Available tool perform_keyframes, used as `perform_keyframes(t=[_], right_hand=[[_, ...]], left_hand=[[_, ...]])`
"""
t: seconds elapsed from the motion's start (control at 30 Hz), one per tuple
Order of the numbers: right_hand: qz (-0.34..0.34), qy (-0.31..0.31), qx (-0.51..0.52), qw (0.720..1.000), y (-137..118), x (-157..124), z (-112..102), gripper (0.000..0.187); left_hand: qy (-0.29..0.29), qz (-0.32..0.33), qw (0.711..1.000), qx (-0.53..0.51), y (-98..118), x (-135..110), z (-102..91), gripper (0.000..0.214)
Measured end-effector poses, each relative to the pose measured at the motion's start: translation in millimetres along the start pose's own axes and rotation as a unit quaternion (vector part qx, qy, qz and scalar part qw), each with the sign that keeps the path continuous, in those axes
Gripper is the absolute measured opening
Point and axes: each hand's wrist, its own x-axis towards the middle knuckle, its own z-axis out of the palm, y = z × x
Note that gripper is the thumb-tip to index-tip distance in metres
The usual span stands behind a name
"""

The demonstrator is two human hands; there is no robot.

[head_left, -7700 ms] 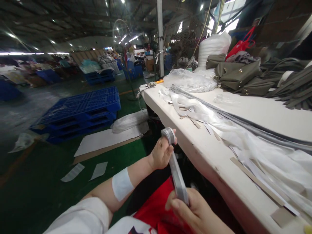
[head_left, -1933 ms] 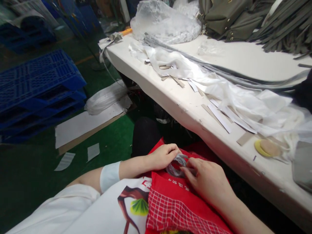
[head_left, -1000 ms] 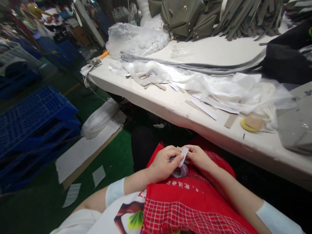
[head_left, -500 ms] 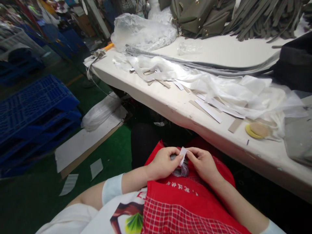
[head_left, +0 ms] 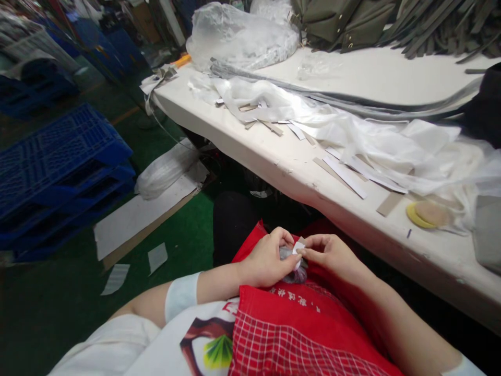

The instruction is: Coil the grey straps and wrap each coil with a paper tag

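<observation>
Both hands meet over a red bag on my lap. My left hand is curled around a small grey coil of strip, which is mostly hidden under the fingers. My right hand pinches a small white paper tab at the top of that coil. Fingertips of the two hands touch at the tab. A white band wraps my left forearm.
A white worktable runs along the right, strewn with white film, paper strips, a yellow-rimmed pad and olive-green bags. Blue pallets and cardboard sheets lie on the green floor to the left.
The grey strip, first stretched between raised hands, is now coiled on my lap. In the last second the white tab has been pressed lower onto the coil and looks smaller.
</observation>
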Motion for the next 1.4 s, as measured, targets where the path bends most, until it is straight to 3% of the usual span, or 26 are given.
perform_keyframes(t=[0.13,0.27,0.37,0.5,0.67,0.8,0.87,0.93,1.0,1.07,1.1,1.13,1.2,1.27,1.33,1.4], right_hand=[[0.01,-0.023,0.005,1.0,-2,-2,0,0.028],[-0.078,0.067,-0.152,0.983,-6,-13,9,0.012],[-0.2,0.106,-0.287,0.931,-4,-23,16,0.012],[-0.346,0.125,-0.4,0.84,3,-34,15,0.031],[-0.4,0.224,-0.474,0.752,4,-41,3,0.039],[-0.413,0.247,-0.513,0.711,1,-54,-6,0.043],[-0.406,0.266,-0.521,0.702,-2,-70,-21,0.043],[-0.388,0.364,-0.514,0.673,-5,-93,-50,0.04],[-0.338,0.533,-0.49,0.601,-6,-121,-93,0.031],[-0.247,0.679,-0.459,0.517,-5,-148,-144,0.024],[-0.201,0.706,-0.445,0.512,-3,-157,-169,0.027],[-0.157,0.708,-0.428,0.539,1,-164,-191,0.032],[-0.11,0.667,-0.348,0.65,8,-166,-225,0.039],[-0.114,0.621,-0.225,0.742,14,-159,-241,0.037],[-0.149,0.603,-0.117,0.775,15,-151,-241,0.031],[-0.181,0.613,-0.077,0.765,13,-150,-231,0.028]], left_hand=[[-0.019,-0.006,1.0,0.01,4,-2,-1.8,0.027],[-0.067,0.009,0.996,0.062,6,-2,-10.5,0.033],[-0.137,-0.008,0.99,0.032,0,5,-17.0,0.029],[-0.146,-0.09,0.967,-0.19,0,23,-21.8,0.034],[-0.14,-0.106,0.915,-0.363,28,47,-17.7,0.038],[-0.169,-0.103,0.914,-0.355,45,57,-2.0,0.043],[-0.188,-0.108,0.917,-0.335,46,63,3.6,0.047],[-0.176,-0.107,0.927,-0.315,44,69,5.1,0.05],[-0.16,-0.099,0.934,-0.303,41,77,3.9,0.052],[-0.158,-0.093,0.935,-0.303,39,83,2.9,0.053],[-0.154,-0.092,0.936,-0.304,39,85,3.1,0.054],[-0.15,-0.092,0.937,-0.303,39,86,3.8,0.054],[-0.145,-0.09,0.939,-0.298,42,86,6.5,0.054],[-0.139,-0.089,0.94,-0.3,46,85,9.5,0.055],[-0.123,-0.09,0.939,-0.309,51,82,11.6,0.055],[-0.1,-0.093,0.938,-0.317,56,79,12.3,0.054]])
